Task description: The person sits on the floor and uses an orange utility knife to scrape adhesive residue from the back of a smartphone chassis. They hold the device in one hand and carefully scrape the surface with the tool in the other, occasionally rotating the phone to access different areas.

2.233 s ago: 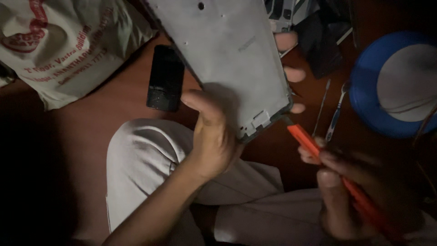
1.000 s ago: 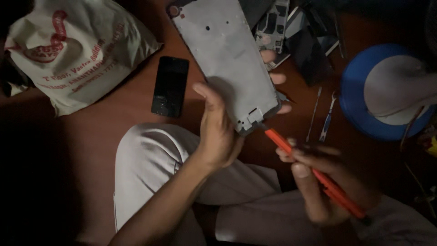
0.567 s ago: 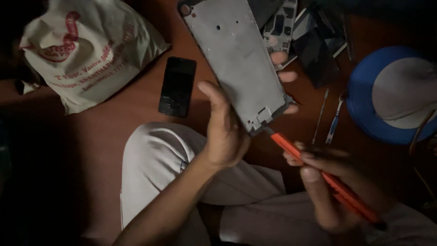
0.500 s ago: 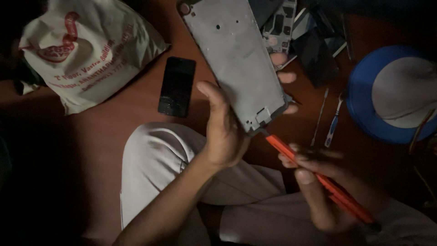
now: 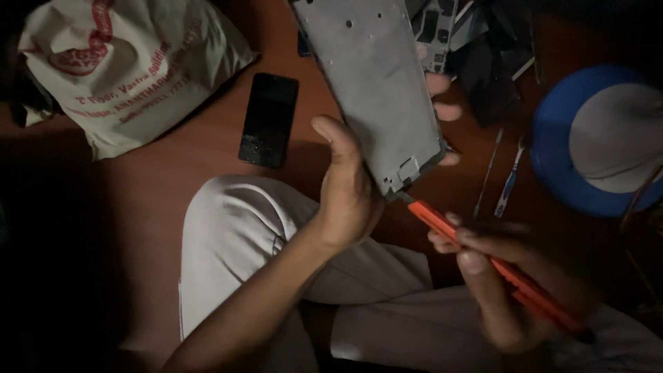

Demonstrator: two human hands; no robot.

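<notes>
Dim, underexposed frame, warm cast. Brightest patches: white bag [image 5: 131, 65] at 10 o'clock, grey metal frame [image 5: 376, 83] at 12. Heavy shadow swallows 7–9 o'clock and the 1–2 corner. Soft focus, grainy, right hand [image 5: 501, 276] slightly motion-blurred. No glare.

A black phone [image 5: 268, 119] lies beside a printed cloth bag [image 5: 135, 65], blue lamp [image 5: 599, 141] opposite.

At centre frame, the left hand [image 5: 349, 190] grips a flat grey metal phone frame [image 5: 373, 86] while the right hand [image 5: 497, 276] holds an orange-handled tool [image 5: 494, 266] with its tip at the frame's lower corner. A black phone [image 5: 268, 119] lies on the reddish-brown bench [image 5: 173, 179], beside a cream printed bag [image 5: 138, 62] at upper left.
</notes>
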